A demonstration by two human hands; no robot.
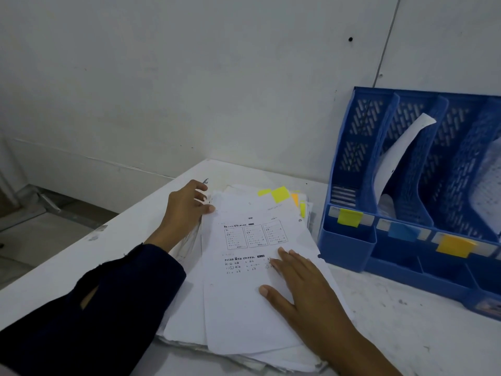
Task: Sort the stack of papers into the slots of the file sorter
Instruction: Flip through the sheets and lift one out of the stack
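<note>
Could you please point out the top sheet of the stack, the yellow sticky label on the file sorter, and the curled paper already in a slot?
top sheet (pixel 244 308): head view, blank lower half.
yellow sticky label (pixel 349 217): head view, its middle.
curled paper (pixel 398 158): head view, mid-sheet.

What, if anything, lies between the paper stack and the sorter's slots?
Nothing visible does. The paper stack lies under both hands, left hand and right hand, with bare table between it and the blue file sorter, whose slots face it open.

Office-like corner: paper stack (pixel 252 267), blue file sorter (pixel 406 185), white desk (pixel 406 335).
</note>
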